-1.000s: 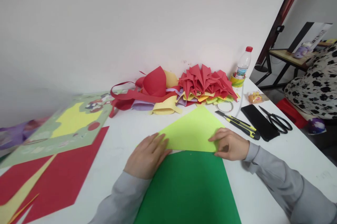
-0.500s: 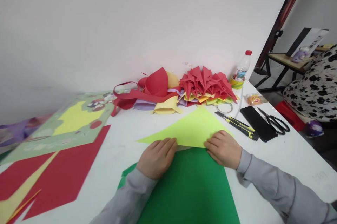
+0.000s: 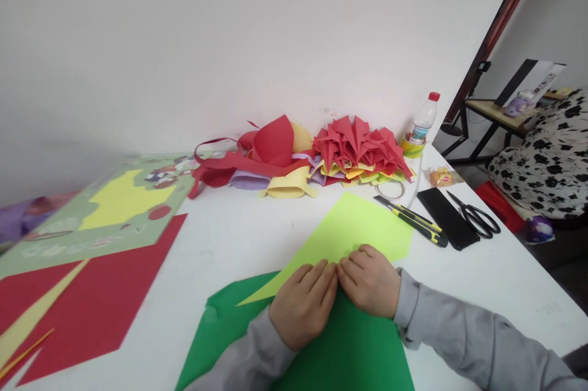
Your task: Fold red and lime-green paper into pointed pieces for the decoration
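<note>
A light green folded paper (image 3: pixel 353 231) lies on the white table (image 3: pixel 239 238), its near edge over a dark green sheet (image 3: pixel 349 354). My left hand (image 3: pixel 305 304) and my right hand (image 3: pixel 370 279) rest side by side on the near edge of the light green paper, fingertips almost touching. The fingers of both hands lie stretched and pressed flat on the paper along its fold. Grey sleeves cover both arms.
Folded red, yellow and purple paper shapes (image 3: pixel 321 155) are piled against the wall. Right of them stand a water bottle (image 3: pixel 422 118), a tape roll (image 3: pixel 391 187), a yellow utility knife (image 3: pixel 411 220), a black case (image 3: pixel 443 210) and scissors (image 3: pixel 475 216). Red sheets (image 3: pixel 92 293) and a printed green sheet (image 3: pixel 110 207) lie left.
Both hands slid inward along the paper's near edge until they met in the middle. The light green paper turned and its left point now lies over the dark green sheet.
</note>
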`<action>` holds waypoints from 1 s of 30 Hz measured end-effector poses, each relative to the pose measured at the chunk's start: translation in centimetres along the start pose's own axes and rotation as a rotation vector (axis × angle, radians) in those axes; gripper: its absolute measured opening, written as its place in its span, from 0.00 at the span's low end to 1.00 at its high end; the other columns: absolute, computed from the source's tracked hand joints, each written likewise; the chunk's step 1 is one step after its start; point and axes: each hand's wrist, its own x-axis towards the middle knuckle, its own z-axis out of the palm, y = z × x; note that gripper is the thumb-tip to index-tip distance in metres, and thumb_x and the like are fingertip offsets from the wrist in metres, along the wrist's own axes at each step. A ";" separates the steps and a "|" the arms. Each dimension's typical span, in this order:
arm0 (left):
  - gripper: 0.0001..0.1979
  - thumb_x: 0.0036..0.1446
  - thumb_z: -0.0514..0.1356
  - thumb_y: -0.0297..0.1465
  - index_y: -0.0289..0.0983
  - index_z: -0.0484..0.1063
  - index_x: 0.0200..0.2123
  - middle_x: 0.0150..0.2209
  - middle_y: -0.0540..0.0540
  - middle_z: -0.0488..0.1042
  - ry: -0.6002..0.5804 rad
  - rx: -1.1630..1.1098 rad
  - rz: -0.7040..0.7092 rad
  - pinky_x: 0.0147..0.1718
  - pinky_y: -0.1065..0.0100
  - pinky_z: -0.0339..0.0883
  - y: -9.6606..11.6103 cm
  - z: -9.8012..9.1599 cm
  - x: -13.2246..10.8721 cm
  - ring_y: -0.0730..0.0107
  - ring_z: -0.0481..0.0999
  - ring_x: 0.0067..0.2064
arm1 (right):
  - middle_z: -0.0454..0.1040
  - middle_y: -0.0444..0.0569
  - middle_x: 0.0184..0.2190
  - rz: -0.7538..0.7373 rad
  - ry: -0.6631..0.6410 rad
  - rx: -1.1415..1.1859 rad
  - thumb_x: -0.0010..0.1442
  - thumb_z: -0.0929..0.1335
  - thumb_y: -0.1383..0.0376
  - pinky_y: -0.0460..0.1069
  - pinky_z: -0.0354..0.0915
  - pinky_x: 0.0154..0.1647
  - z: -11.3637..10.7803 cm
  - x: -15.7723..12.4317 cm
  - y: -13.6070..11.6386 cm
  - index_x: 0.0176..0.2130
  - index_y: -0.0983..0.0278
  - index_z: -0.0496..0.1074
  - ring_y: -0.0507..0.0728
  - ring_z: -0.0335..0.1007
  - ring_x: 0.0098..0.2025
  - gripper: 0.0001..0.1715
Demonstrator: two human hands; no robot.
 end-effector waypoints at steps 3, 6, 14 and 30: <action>0.14 0.59 0.49 0.19 0.29 0.75 0.35 0.36 0.38 0.80 0.005 -0.009 0.002 0.35 0.60 0.69 -0.2 -0.2 -0.1 0.58 0.78 0.40 | 0.69 0.50 0.24 -0.004 0.023 0.005 0.62 0.62 0.73 0.54 0.54 0.31 0.0 -0.1 0.1 0.29 0.69 0.72 0.55 0.59 0.28 0.13; 0.13 0.59 0.49 0.19 0.29 0.75 0.35 0.37 0.38 0.80 0.004 -0.012 -0.001 0.36 0.60 0.70 -0.8 -0.5 -0.1 0.58 0.78 0.41 | 0.71 0.51 0.25 0.012 0.051 0.023 0.62 0.63 0.72 0.53 0.56 0.32 -0.1 -0.3 0.5 0.32 0.70 0.73 0.56 0.62 0.30 0.10; 0.10 0.57 0.53 0.18 0.28 0.73 0.38 0.38 0.36 0.81 0.041 0.071 -0.040 0.36 0.58 0.71 -3.9 -1.3 -1.7 0.53 0.80 0.41 | 0.73 0.52 0.26 0.064 0.066 -0.029 0.61 0.63 0.71 0.53 0.56 0.34 -0.8 -1.5 3.4 0.36 0.72 0.74 0.56 0.64 0.32 0.10; 0.14 0.55 0.57 0.19 0.34 0.72 0.44 0.38 0.40 0.81 0.071 0.152 -0.158 0.36 0.61 0.72 -6.7 -1.4 -3.6 0.57 0.81 0.39 | 0.74 0.51 0.25 0.189 0.087 -0.098 0.59 0.63 0.72 0.53 0.56 0.33 -1.5 -2.8 6.8 0.32 0.69 0.72 0.56 0.67 0.31 0.09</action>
